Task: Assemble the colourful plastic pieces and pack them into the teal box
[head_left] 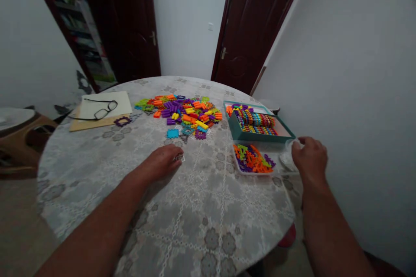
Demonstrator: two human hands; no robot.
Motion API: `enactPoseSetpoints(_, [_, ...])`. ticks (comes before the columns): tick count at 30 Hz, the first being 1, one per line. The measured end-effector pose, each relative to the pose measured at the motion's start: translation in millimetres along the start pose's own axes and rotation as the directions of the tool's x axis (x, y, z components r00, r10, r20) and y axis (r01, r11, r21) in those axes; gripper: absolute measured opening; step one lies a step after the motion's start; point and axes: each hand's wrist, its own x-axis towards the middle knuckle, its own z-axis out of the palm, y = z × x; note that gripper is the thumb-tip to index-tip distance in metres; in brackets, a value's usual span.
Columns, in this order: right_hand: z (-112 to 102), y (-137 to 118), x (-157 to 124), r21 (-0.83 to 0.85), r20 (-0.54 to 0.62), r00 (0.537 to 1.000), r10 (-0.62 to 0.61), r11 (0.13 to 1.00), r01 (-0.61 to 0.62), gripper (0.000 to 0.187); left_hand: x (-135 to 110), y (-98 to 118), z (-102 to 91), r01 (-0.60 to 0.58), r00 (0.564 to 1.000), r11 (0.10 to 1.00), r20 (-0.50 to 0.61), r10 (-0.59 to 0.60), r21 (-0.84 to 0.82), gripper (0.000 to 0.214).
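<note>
On the near side of the colourful pile, my left hand (162, 161) is closed, thumb and fingers pinching a small whitish square piece (180, 157) just over the tablecloth. My right hand (310, 158) is at the table's right edge, over a clear container (287, 160) with whitish pieces in it. Its fingers are bent together at the container's side; what they hold, if anything, is hidden. Beside this container lies a clear tray (238, 165) of orange, purple and green plastic pieces. A heap of plastic building pieces (185, 112) spreads over the table's middle.
A green box (266, 136) with rows of multicoloured pieces stands at the right. Black glasses (101, 114) rest on paper (123, 99) at the left, near a dark purple square frame (122, 121). The round table (182, 225) has a patterned cloth; a wall rises close on the right.
</note>
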Motion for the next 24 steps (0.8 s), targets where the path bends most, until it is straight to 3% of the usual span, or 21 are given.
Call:
enactPoseSetpoints(4, [-18.3,-71.0,-25.9,0.356,0.012,0.982,-0.187,0.919,0.17,0.029,-1.4,0.1,2.2,0.01,1.0,1.0,0.02,-0.009,-0.026,0.023])
enactPoseSetpoints(6, [-33.6,-116.0,-49.0,0.55,0.115,0.918,-0.379,0.794,0.259,0.024,-2.3,2.5,1.5,0.012,1.0,1.0,0.019,-0.012,-0.01,0.021])
enactPoseSetpoints(9, [-51.6,-175.8,-85.7,0.746,0.287,0.663,-0.692,0.596,0.298,0.022,-2.9,9.1,-2.0,0.038,0.999,0.998,0.031,-0.039,0.052,0.018])
enactPoseSetpoints(11, [-53.0,-206.6,-105.1,0.794,0.371,0.49,-0.789,0.543,0.272,0.024,-2.7,12.8,-4.0,0.057,0.997,0.995,0.041,-0.06,0.08,0.017])
enactPoseSetpoints(13, [-43.4,-231.1,-118.8,0.797,0.426,0.412,-0.805,0.549,0.25,0.03,-2.4,14.4,-4.7,0.075,0.996,0.994,0.044,-0.079,0.085,0.016])
enactPoseSetpoints(15, [-25.4,-250.2,-128.6,0.789,0.438,0.425,-0.792,0.566,0.241,0.04,-2.5,13.3,-4.0,0.089,0.995,0.993,0.042,-0.092,0.081,0.015])
enactPoseSetpoints(18, [3.3,-269.1,-141.2,0.78,0.4,0.489,-0.775,0.568,0.262,0.048,-3.6,9.1,-2.0,0.072,0.997,0.995,0.024,-0.074,0.074,0.016])
enactPoseSetpoints(24, [26.0,-276.7,-157.7,0.77,0.363,0.53,-0.766,0.567,0.292,0.012,-3.3,9.2,0.1,0.027,0.999,0.997,0.027,-0.026,-0.067,0.008])
